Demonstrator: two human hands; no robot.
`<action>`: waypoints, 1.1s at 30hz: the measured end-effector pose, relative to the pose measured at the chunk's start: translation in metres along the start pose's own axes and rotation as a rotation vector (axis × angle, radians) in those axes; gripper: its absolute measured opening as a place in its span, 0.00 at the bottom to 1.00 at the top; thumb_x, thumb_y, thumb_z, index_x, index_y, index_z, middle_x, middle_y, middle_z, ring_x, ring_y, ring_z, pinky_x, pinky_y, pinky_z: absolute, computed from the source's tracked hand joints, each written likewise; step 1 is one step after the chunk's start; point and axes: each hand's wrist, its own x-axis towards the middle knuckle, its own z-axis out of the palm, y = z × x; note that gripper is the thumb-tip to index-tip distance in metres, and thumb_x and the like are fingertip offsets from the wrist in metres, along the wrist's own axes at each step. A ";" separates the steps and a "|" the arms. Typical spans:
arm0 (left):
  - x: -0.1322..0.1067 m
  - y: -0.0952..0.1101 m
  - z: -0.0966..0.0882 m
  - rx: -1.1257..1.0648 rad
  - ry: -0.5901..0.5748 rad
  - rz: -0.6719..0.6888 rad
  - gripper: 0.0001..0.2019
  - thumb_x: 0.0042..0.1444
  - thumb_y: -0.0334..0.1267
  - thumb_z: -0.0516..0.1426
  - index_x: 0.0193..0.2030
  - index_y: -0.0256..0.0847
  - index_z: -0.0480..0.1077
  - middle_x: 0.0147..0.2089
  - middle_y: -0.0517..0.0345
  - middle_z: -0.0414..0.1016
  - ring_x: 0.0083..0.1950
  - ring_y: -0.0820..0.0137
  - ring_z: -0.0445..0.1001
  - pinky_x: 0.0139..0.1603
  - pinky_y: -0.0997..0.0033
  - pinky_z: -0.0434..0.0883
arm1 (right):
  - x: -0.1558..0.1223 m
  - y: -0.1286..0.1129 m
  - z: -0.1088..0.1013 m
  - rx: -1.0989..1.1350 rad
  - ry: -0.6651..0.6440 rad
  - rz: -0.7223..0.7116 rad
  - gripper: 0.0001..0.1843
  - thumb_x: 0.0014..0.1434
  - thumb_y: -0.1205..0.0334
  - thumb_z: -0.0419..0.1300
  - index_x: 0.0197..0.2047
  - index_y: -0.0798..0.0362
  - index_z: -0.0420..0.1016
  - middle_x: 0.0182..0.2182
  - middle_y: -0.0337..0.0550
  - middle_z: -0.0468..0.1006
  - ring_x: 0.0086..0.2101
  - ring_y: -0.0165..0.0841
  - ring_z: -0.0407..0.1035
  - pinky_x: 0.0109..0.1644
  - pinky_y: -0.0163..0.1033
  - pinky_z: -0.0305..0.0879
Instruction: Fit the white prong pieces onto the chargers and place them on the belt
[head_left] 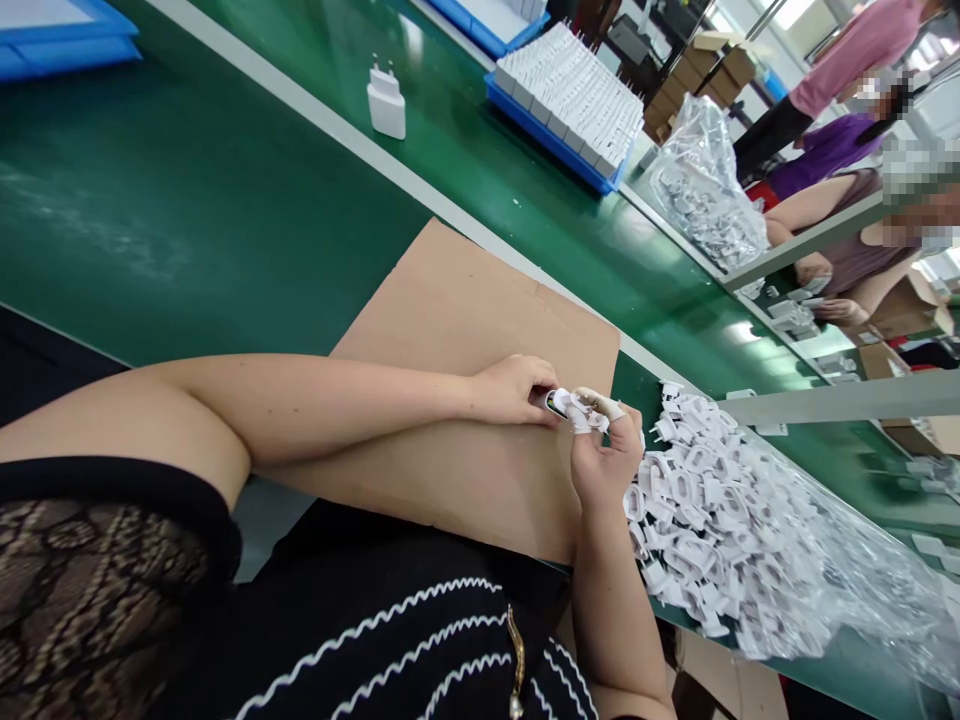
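Observation:
My left hand [514,388] is closed around a small white tube-like object [556,402] over the brown cardboard sheet [450,330]. My right hand [606,455], with white finger cots on its fingertips, pinches a small white plastic part [585,412] against the tip of that object. The two hands meet at the cardboard's right edge. Just right of my right hand lies a heap of white plastic parts [712,520] on clear plastic film.
A white charger plug [386,100] stands on the green conveyor belt [225,200]. A blue tray of white chargers [574,100] sits beyond the belt, beside a clear bag of parts [705,190]. Other people sit at the far right. Blue trays [60,35] lie top left.

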 end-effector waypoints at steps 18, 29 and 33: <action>-0.001 -0.002 0.003 -0.018 0.035 -0.001 0.11 0.54 0.45 0.69 0.36 0.39 0.78 0.41 0.55 0.80 0.41 0.66 0.77 0.48 0.67 0.72 | 0.002 0.005 0.002 -0.291 -0.075 -0.153 0.14 0.62 0.65 0.60 0.48 0.47 0.83 0.35 0.45 0.84 0.39 0.42 0.69 0.48 0.48 0.66; -0.006 -0.003 0.010 0.013 0.076 -0.038 0.15 0.55 0.47 0.67 0.43 0.40 0.79 0.42 0.53 0.80 0.43 0.62 0.78 0.46 0.64 0.73 | -0.007 0.011 0.021 0.169 -0.095 0.212 0.21 0.62 0.55 0.62 0.58 0.48 0.76 0.45 0.45 0.83 0.40 0.38 0.73 0.53 0.49 0.69; -0.005 0.000 0.010 -0.083 0.015 -0.068 0.22 0.54 0.46 0.66 0.55 0.41 0.77 0.49 0.52 0.81 0.46 0.61 0.80 0.47 0.64 0.75 | 0.000 0.015 0.008 0.175 -0.083 0.193 0.32 0.57 0.51 0.68 0.63 0.49 0.71 0.52 0.49 0.80 0.49 0.42 0.72 0.58 0.51 0.67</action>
